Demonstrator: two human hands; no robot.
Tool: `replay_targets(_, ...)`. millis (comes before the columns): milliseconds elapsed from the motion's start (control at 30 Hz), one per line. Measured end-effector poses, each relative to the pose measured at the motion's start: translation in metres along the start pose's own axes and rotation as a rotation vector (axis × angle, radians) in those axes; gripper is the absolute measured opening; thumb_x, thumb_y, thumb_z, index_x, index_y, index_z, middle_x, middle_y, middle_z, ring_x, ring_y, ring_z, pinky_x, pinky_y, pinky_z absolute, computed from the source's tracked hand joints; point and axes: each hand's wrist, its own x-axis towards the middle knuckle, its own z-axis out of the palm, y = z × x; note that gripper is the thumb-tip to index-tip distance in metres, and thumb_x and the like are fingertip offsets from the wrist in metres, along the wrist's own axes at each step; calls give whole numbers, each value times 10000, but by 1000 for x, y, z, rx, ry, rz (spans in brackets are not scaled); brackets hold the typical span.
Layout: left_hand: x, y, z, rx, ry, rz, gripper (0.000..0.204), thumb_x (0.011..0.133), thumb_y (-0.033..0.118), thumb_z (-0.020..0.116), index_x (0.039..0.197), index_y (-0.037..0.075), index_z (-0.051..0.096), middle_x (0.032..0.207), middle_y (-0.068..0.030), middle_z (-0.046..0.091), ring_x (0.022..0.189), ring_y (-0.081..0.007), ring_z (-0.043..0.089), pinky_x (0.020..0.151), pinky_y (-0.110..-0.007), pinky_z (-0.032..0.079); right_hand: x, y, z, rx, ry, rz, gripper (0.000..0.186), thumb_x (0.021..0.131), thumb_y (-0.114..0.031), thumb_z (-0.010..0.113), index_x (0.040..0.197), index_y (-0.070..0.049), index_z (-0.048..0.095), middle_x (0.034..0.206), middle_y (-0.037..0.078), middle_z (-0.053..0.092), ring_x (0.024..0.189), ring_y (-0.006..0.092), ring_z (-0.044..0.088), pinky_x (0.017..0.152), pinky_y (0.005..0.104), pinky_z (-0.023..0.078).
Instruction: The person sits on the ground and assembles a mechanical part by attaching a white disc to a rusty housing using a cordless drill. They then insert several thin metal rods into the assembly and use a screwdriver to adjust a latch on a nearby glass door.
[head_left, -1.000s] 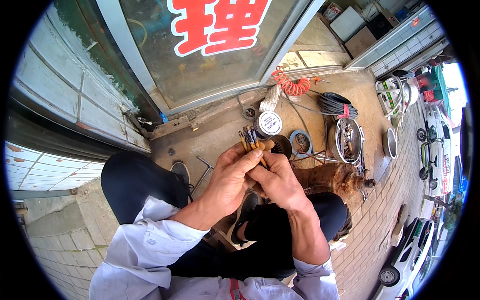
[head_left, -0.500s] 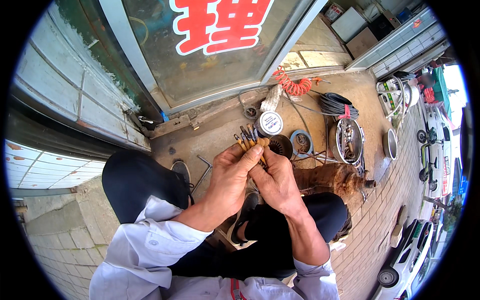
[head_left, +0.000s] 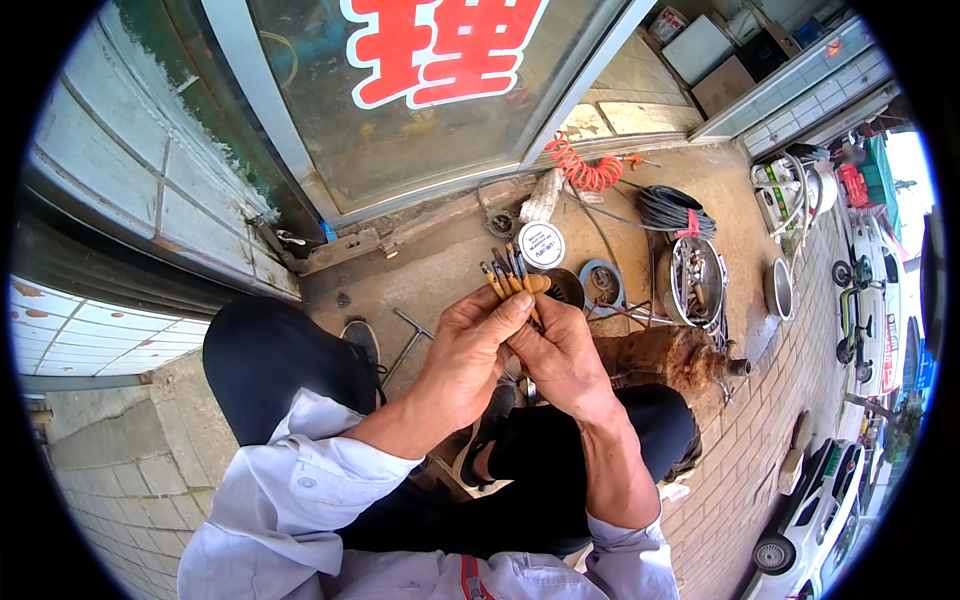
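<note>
My left hand [head_left: 465,345] and my right hand [head_left: 560,360] meet in front of me, above the floor between my knees. Both are closed on a fanned bundle of thin yellow-brown sticks [head_left: 512,280] with dark ends pointing away from me. What the sticks are exactly is too small to tell, and their lower ends are hidden by my fingers. Just beyond the bundle stands a round tub with a white lid [head_left: 541,245]. A dark round ribbed part [head_left: 568,288] is partly covered by my right hand.
A rusty metal cylinder [head_left: 655,360] lies right of my hands. Beyond it are a metal bowl [head_left: 690,280] of tools and a blue round dish [head_left: 603,287]. Coiled black cable [head_left: 675,212] and red spiral hose [head_left: 590,170] lie near the glass door [head_left: 420,150]. A T-handled tool [head_left: 408,340] is left.
Both hands have shifted slightly, and the bundle now sits a little to the right with its ends fanned differently. My grip stays closed. Things on the floor have not moved.
</note>
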Motion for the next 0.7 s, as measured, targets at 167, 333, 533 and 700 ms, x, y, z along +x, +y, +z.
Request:
replay_targets(167,1,0,-2,16,-17,-12,288,1032,151,635,1286,17,666,1259,-64,705,1104,-129,657,980,-300,534,-2,-1,-2,-70,1,34,183,1025,-119,627,1017,63,635,837,-4,625,771,65,511,650,262,456)
replay_targets(333,-1,0,-3,113,-20,-29,296,1044,165,615,1301,21,647,1293,-66,688,1150,-134,640,1013,-326,523,-4,-12,-1,-202,38,41,167,999,-99,625,1003,69,616,783,88,641,727,105,540,643,307,483)
replay_targets(533,-1,-3,0,106,-65,55,308,1056,163,584,1329,25,613,1333,-83,663,1219,-169,615,1068,-351,498,-7,-23,5,-317,111,-22,210,1004,-143,628,1022,64,594,766,233,630,713,244,618,642,385,516)
replay_targets(700,3,-1,-4,-69,-96,61,298,1073,179,552,1323,30,617,1331,-96,665,1202,-179,628,1075,-355,499,-5,-18,4,-173,157,-31,228,1029,-177,617,1009,50,597,762,242,643,659,302,684,619,393,520)
